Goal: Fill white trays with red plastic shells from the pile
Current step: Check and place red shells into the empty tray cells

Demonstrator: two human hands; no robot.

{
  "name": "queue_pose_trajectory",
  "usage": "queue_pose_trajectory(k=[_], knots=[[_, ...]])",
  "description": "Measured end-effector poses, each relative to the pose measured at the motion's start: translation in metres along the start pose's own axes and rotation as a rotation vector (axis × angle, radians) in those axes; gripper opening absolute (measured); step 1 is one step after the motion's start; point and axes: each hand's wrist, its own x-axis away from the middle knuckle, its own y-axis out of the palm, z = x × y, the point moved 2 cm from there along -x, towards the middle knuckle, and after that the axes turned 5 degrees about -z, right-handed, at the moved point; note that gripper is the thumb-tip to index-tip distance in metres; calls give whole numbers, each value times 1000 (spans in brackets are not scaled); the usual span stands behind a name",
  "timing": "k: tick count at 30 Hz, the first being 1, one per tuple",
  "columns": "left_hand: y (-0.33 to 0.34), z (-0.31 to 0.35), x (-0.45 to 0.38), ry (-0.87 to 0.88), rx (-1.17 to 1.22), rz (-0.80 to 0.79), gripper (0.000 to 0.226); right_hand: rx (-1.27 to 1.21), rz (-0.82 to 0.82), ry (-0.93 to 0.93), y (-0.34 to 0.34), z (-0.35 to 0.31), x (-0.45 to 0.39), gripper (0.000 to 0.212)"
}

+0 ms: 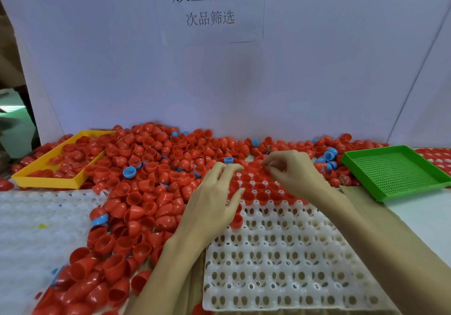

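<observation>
A white tray (288, 261) with rows of round holes lies in front of me. Several red shells (262, 192) sit in its far rows. A big pile of red shells (146, 187) spreads to the left and behind the tray. My left hand (214, 197) hovers over the tray's far left corner with curled fingers around a red shell (236, 220) under the palm. My right hand (290, 170) is over the tray's far edge, and its fingertips pinch a red shell there.
A yellow tray (31, 180) with red shells sits at the far left. A green mesh tray (400, 175) stands at the right. Another white tray (34, 229) lies at the near left. Blue shells (129, 171) are scattered in the pile. A white backboard (219, 82) rises behind.
</observation>
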Motion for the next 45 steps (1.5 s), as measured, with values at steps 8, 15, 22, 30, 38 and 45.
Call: queue_pose_trajectory(k=[8, 15, 22, 30, 38, 45], knots=[[10, 9, -1, 22, 173, 47, 8, -223, -108, -37, 15, -21, 64, 14], [10, 6, -1, -8, 256, 35, 17, -493, -151, 15, 22, -21, 74, 12], [12, 8, 0, -15, 240, -44, 11, -439, -187, -27, 27, -18, 74, 9], [10, 6, 2, -1, 142, -125, 8, -415, -224, -72, 28, -17, 74, 4], [16, 5, 4, 28, -6, -234, 10, -425, -231, -83, 21, -19, 73, 9], [13, 7, 3, 63, 8, -185, 9, -276, -73, 29, -3, 0, 36, 11]])
